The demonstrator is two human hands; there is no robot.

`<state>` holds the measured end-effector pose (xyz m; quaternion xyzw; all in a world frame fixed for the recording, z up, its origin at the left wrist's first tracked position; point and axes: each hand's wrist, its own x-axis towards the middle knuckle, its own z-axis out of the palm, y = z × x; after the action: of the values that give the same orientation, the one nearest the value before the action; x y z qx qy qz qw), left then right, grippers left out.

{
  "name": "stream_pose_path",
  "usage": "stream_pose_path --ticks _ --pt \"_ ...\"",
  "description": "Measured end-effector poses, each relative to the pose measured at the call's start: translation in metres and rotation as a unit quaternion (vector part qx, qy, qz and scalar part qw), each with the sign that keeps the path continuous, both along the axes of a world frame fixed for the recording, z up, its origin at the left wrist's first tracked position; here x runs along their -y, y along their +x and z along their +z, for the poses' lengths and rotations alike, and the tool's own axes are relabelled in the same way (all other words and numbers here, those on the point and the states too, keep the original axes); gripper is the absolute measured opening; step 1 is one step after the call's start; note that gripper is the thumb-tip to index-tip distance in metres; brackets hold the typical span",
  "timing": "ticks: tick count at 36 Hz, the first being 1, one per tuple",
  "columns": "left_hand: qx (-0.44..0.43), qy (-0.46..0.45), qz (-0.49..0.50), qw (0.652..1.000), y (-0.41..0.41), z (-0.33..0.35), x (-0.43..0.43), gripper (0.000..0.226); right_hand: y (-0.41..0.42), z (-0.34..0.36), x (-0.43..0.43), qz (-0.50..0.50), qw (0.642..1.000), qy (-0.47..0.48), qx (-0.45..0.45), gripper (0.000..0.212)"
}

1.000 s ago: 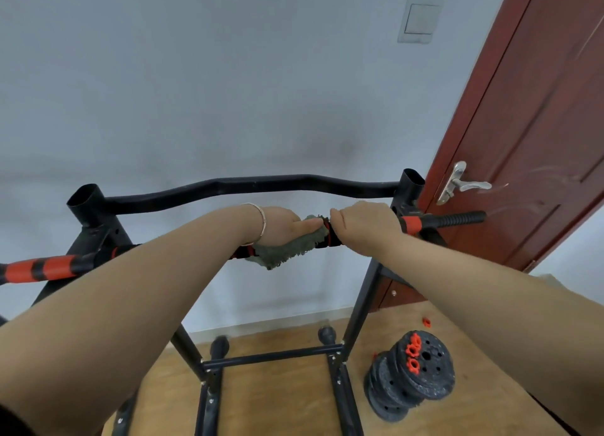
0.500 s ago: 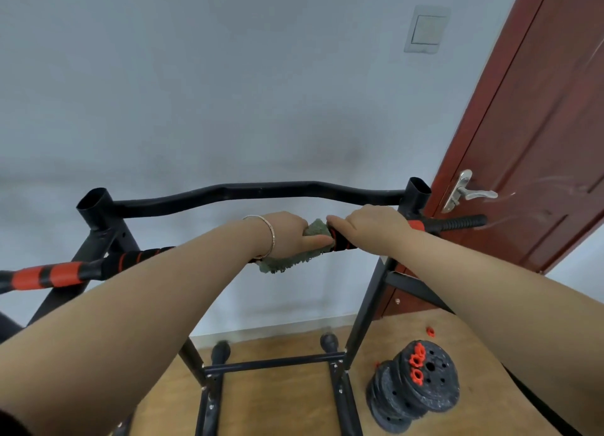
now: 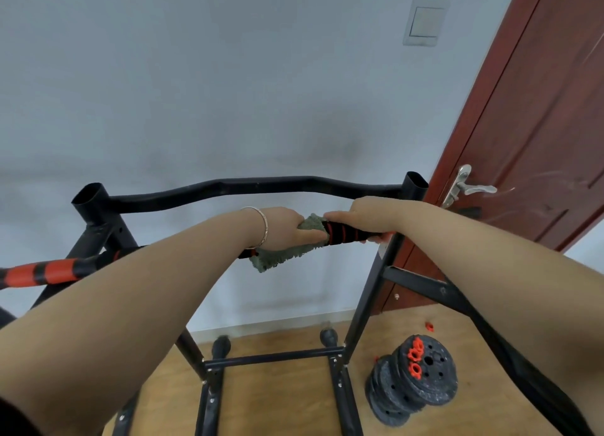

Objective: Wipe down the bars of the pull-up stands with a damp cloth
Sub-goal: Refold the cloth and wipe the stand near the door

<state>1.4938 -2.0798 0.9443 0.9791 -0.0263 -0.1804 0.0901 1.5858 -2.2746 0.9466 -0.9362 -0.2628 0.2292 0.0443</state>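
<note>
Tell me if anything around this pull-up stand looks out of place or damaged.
Weight plates lie in a leaning heap on the wooden floor by the stand's right leg, and one small red piece sits loose apart from them. The wall behind the top bar carries a dark smudge. Nothing looks broken.

grey-green cloth (image 3: 281,259), black-and-red banded bar (image 3: 346,234), seemingly speckled black weight plates (image 3: 421,376)
</note>
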Motion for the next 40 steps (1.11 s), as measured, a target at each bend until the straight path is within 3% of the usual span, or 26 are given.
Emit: stream_pose_path --ticks 5,7,11,14,18,21,23,25,27,29,31,34,38,40 --pt "-0.03 -0.024 0.017 0.999 0.003 0.003 0.001 0.063 -0.004 -0.016 0.005 0.092 0.968 -0.024 0.233 0.095" --pt "-0.03 -0.024 0.018 0.999 0.002 0.004 0.002 0.064 -0.009 -0.02 0.008 0.094 0.951 -0.011 0.294 0.083" --pt "-0.027 -0.017 0.027 0.999 0.004 0.005 0.006 0.073 -0.026 -0.032 0.013 0.062 0.922 -0.009 0.382 0.08" --pt "-0.02 -0.006 0.028 0.999 0.005 0.004 0.007 0.072 -0.021 -0.023 0.011 0.083 0.937 -0.026 0.337 0.081" --pt "0.001 0.006 0.026 1.0 0.007 0.0 0.006 0.072 -0.002 0.002 0.0 0.006 1.0 -0.006 0.019 0.095" --pt "0.007 0.014 0.029 0.999 0.007 -0.002 0.005 0.071 0.003 0.0 -0.007 -0.034 0.997 0.022 -0.07 0.084" --pt "-0.001 0.001 0.038 0.999 0.008 -0.001 0.004 0.072 0.004 -0.005 -0.009 -0.051 0.995 0.053 -0.064 0.069" --pt "-0.01 -0.012 0.047 0.999 0.009 0.001 0.004 0.073 0.002 -0.008 -0.008 -0.033 0.998 0.061 0.007 0.065" --pt "-0.008 -0.008 0.043 0.999 0.008 0.001 0.005 0.071 -0.004 -0.014 -0.002 0.026 0.987 0.034 0.155 0.074" --pt "0.023 0.013 0.027 0.999 0.006 -0.002 0.005 0.07 -0.013 -0.028 0.005 0.087 0.943 0.002 0.322 0.08" --pt "0.075 0.035 0.016 0.996 0.003 -0.004 0.004 0.069 -0.022 -0.034 0.007 0.077 0.921 -0.018 0.382 0.072" --pt "0.099 0.035 0.018 0.994 0.0 -0.002 0.002 0.063 -0.017 -0.032 0.004 0.066 0.923 -0.001 0.378 0.066" --pt "0.073 0.0 0.017 0.997 -0.003 0.002 -0.005 0.053 -0.012 -0.017 0.0 0.013 0.972 0.095 0.216 0.072" --pt "0.068 -0.025 0.022 0.997 -0.006 0.004 -0.014 0.049 -0.018 -0.01 -0.005 -0.028 0.977 0.166 0.134 0.073"
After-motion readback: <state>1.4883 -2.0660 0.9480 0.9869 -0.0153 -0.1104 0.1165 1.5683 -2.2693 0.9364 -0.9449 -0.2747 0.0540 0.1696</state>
